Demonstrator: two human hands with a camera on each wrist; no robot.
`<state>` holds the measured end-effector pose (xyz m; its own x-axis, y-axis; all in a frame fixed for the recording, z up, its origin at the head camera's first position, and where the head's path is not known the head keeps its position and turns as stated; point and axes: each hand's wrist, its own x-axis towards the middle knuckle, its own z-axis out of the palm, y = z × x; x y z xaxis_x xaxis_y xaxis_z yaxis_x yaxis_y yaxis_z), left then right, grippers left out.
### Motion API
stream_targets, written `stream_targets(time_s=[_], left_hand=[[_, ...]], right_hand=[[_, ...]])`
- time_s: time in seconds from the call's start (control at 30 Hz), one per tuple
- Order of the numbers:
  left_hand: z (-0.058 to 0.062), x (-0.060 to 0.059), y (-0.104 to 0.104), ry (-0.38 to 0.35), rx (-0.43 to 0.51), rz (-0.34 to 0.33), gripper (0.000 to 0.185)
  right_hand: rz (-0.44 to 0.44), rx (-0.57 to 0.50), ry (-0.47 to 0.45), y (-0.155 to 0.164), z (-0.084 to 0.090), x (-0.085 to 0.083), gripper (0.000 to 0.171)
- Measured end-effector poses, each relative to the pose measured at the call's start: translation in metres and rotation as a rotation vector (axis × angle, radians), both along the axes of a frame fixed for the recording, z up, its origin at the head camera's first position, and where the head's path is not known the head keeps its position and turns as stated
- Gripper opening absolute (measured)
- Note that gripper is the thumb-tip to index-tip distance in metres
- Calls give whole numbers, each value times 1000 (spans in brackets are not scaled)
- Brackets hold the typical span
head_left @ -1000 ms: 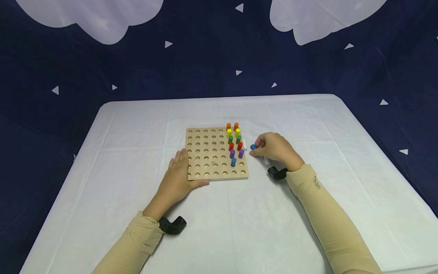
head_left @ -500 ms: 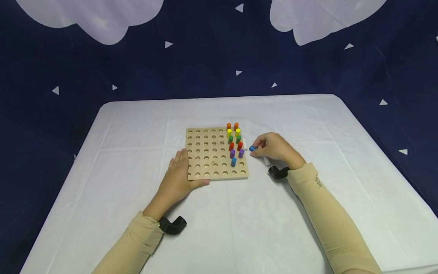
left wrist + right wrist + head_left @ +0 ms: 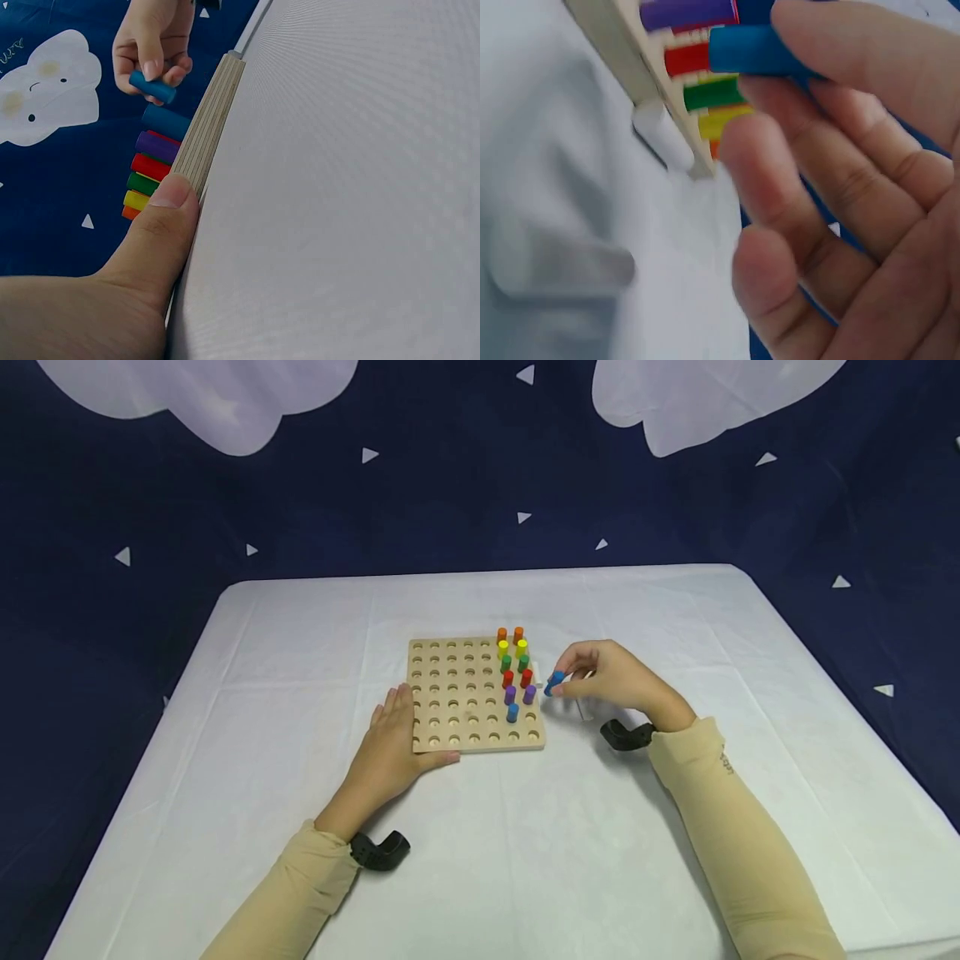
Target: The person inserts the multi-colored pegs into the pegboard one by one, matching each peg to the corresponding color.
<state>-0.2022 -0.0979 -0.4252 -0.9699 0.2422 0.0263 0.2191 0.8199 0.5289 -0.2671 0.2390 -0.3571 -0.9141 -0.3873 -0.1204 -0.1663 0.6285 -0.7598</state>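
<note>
I see a pale wooden pegboard [image 3: 468, 695] carrying orange, yellow, green, red, purple and blue pegs [image 3: 514, 675], a blue cylindrical peg [image 3: 554, 682], a white table [image 3: 300, 635], and a navy backdrop [image 3: 450, 485] patterned with white triangles.

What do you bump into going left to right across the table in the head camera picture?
Left hand → wooden pegboard → standing coloured pegs → blue peg pinched by the right hand.
</note>
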Motion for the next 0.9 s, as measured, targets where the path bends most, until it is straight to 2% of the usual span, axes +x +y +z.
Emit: stream_targets(time_s=[0.17,0.47,0.9], left_hand=[[1,0,0,-3,-1,-1,131],[1,0,0,4,-2,1,131],[2,2,2,12,4,7,131]], right_hand=[[30,-44,-26,-11,-6,9,22],[42,28,57,-29,-18,15,19],[55,26,81,-28,-24,19,17]])
